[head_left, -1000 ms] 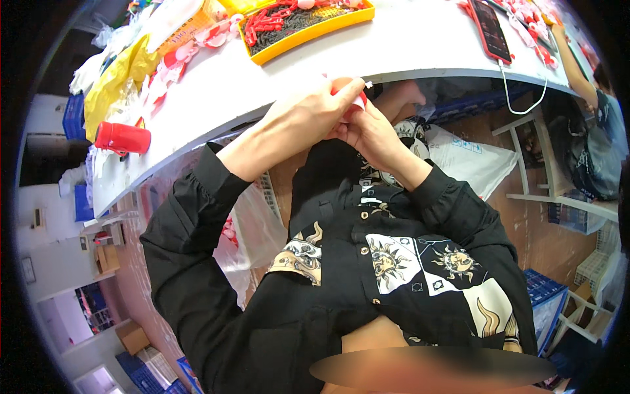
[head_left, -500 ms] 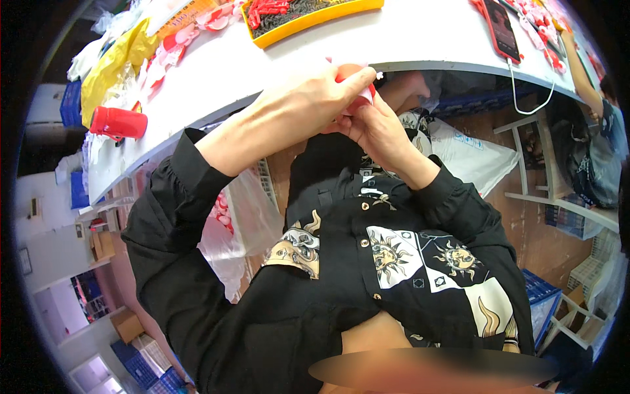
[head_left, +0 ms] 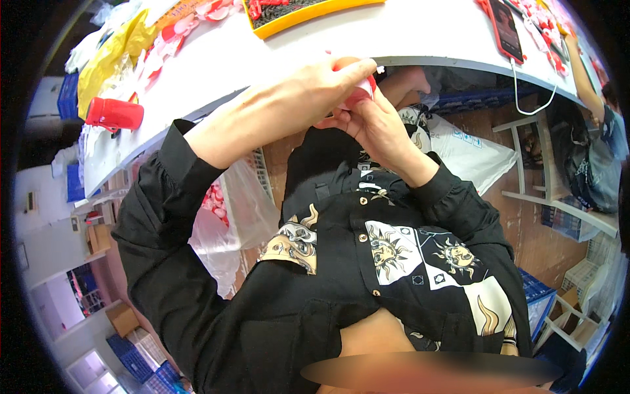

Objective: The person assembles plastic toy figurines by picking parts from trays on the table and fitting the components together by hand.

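My left hand (head_left: 321,82) and my right hand (head_left: 380,125) meet at the table's near edge. Between them is a small red and pale pink plastic piece (head_left: 363,90), with both hands' fingers closed round it. The left thumb lies over its top, while my right fingers grip it from below. Most of the piece is covered by fingers, so its exact kind cannot be made out. Beyond the hands, a yellow tray (head_left: 289,25) holds many small dark parts and some red pieces.
A red cylindrical object (head_left: 115,113) lies at the table's left edge, near a yellow plastic bag (head_left: 111,56) and loose red and pink pieces (head_left: 161,56). To the right, a phone (head_left: 504,31) trails a white cable. Below hangs a clear bag (head_left: 243,210); another person's arm (head_left: 583,75) is at far right.
The view has shifted slightly, and the tray sits a little higher in it. Both hands keep their grip on the red and pink piece, with little finger movement.
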A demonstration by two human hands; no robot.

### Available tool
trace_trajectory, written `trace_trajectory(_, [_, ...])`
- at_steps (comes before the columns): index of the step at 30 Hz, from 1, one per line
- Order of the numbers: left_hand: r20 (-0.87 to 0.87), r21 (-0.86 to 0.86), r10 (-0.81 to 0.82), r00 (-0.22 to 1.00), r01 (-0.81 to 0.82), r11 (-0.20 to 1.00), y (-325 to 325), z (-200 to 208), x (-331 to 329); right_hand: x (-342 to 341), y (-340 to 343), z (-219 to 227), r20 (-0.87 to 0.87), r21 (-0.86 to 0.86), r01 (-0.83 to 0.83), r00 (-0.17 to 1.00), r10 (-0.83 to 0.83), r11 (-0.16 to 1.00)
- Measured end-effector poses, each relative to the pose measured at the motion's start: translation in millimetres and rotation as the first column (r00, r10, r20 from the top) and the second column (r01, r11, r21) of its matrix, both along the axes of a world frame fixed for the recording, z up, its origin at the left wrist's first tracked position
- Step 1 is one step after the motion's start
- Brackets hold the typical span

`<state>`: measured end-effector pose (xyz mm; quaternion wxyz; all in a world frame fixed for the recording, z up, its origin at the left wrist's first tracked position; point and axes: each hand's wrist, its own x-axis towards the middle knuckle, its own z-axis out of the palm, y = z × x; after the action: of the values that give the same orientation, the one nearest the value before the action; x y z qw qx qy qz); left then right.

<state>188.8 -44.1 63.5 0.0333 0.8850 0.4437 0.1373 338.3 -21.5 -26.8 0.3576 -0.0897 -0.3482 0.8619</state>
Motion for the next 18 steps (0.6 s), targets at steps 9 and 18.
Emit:
trace_trajectory(9, [-0.008,-0.04,-0.025,1.0,0.024,0.999,4,7,2,1,2,-9,-0.061,0.007,-0.009,0.998,0.009,1.0])
trace_trajectory(18, [-0.036,0.129,0.088,0.995,-0.083,0.988,18,21,-9,1,6,-10,-0.103,-0.031,-0.01,0.995,0.007,0.999])
